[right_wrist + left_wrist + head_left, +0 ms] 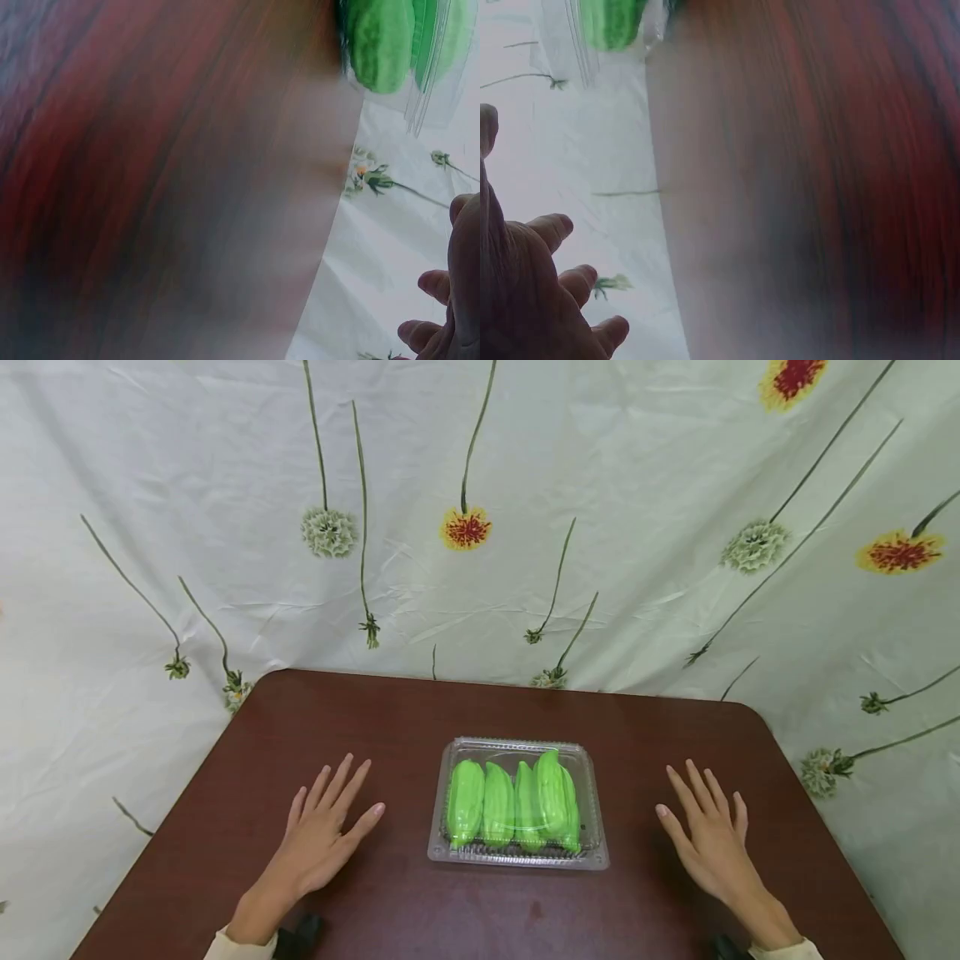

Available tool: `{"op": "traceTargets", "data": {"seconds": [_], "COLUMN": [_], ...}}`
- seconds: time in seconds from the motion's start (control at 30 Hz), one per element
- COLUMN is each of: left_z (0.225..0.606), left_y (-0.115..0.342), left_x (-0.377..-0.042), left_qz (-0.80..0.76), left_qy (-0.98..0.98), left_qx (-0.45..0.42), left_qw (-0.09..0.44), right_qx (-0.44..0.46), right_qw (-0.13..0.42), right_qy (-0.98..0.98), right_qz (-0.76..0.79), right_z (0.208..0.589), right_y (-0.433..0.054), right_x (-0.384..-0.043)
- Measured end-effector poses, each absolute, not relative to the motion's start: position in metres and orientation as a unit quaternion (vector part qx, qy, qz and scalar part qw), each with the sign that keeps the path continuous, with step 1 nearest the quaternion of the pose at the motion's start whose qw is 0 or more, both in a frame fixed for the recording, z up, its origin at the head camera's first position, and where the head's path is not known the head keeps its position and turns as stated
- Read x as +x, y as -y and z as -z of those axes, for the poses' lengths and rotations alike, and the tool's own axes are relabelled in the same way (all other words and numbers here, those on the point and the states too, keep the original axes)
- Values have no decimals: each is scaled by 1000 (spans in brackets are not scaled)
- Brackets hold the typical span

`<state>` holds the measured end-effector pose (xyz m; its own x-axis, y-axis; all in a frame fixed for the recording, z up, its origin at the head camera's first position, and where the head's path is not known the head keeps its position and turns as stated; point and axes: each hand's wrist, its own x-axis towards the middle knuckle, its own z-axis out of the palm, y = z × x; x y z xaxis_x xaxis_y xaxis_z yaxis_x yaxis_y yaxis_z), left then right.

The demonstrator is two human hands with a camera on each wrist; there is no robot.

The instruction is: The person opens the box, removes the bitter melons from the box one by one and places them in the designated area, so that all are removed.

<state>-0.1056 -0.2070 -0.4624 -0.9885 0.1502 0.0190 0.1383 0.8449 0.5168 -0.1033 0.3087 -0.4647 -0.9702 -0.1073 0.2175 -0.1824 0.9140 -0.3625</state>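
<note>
A clear plastic clamshell box (517, 860) sits mid-table with its lid down. Inside lie several bright green, long, ridged pieces shaped like bitter melons (467, 802), side by side, one on top of the others at the right. To the left of the box, my left hand (318, 839) is spread with straight fingers and holds nothing. My right hand (712, 847) is likewise spread on the other side, apart from the box. Both wrist views catch one end of the box with a green piece (611, 22) at the top edge.
The dark reddish-brown table (517, 918) has rounded far corners. Behind it and along its sides hangs a white cloth (645, 527) printed with flowers and stems. Dark straps (300, 935) show at the wrists, beside light sleeves.
</note>
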Motion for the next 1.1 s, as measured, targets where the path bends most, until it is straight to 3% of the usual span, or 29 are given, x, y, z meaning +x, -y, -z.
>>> {"op": "traceTargets", "data": {"seconds": [0.5, 0.67, 1.1], "left_z": [466, 469, 478], "left_y": [175, 170, 158], "left_x": [-92, -92, -93], "left_qz": [-401, -464, -653], "left_qy": [-909, -877, -732], "left_qx": [118, 114, 94], "left_qw": [12, 58, 170], "right_qx": [107, 110, 91], "right_qw": [88, 66, -54], "right_qy": [953, 937, 874], "right_qz": [-270, -324, -473], "right_z": [475, 477, 480], "right_y": [-283, -274, -255], "right_x": [-92, -88, -80]}}
